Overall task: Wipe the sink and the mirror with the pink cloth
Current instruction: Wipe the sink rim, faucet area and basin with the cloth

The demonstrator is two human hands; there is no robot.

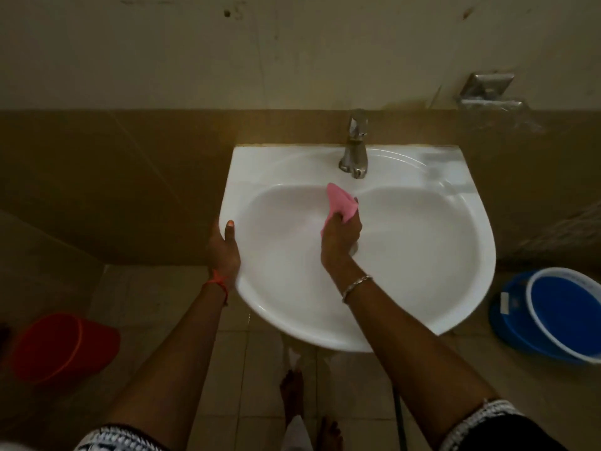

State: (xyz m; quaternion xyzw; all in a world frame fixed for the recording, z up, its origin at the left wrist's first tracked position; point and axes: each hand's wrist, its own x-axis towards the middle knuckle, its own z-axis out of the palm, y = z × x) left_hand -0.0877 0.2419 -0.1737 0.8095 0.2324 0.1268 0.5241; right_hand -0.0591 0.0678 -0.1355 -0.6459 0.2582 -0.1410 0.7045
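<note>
Tiled floor (260, 369) carries red bucket (61, 348) at left, blue tub (553, 317) at right, bare feet (292, 392) between.

No text, brand, number or sign can be read anywhere in the view. A small white label (504, 302) sits on the side of the blue tub (517, 327), but it is too small and blurred to make out any print.
</note>
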